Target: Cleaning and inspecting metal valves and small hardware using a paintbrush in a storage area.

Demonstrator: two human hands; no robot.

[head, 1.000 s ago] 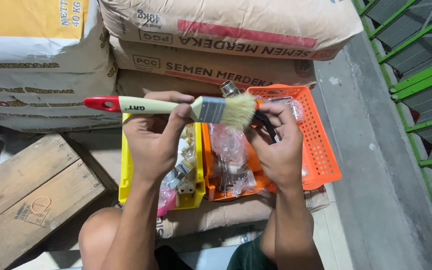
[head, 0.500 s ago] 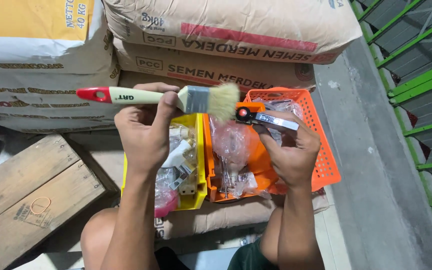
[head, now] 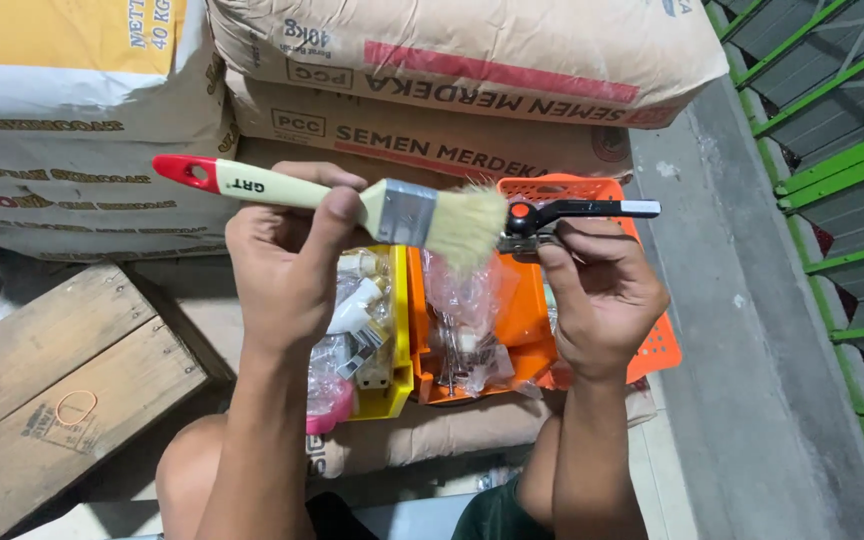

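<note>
Above the trays, held level: paintbrush [head: 352, 200], pale handle, red tip pointing left, metal ferrule, light bristles pointing right. Gripped near the ferrule by left hand [head: 287, 265], fingers curled shut round the handle. Just right of the bristles, nearly touching them: small black tool with an orange knob [head: 562, 212], pinched in right hand [head: 602, 295], fingertips closed on its lower part, slim bar sticking out to the right. Beneath both hands: yellow tray [head: 397, 350] with white fittings, orange tray [head: 527, 345] with clear plastic bags [head: 462, 320] of small hardware, orange mesh basket [head: 657, 345] behind the right hand. Behind: stacked cement sacks [head: 472, 90]. Lower left: wooden crate [head: 62, 390], rubber band [head: 76, 407] lying on it. Far right: green metal railing [head: 832, 170] beyond a concrete ledge [head: 752, 330].
</note>
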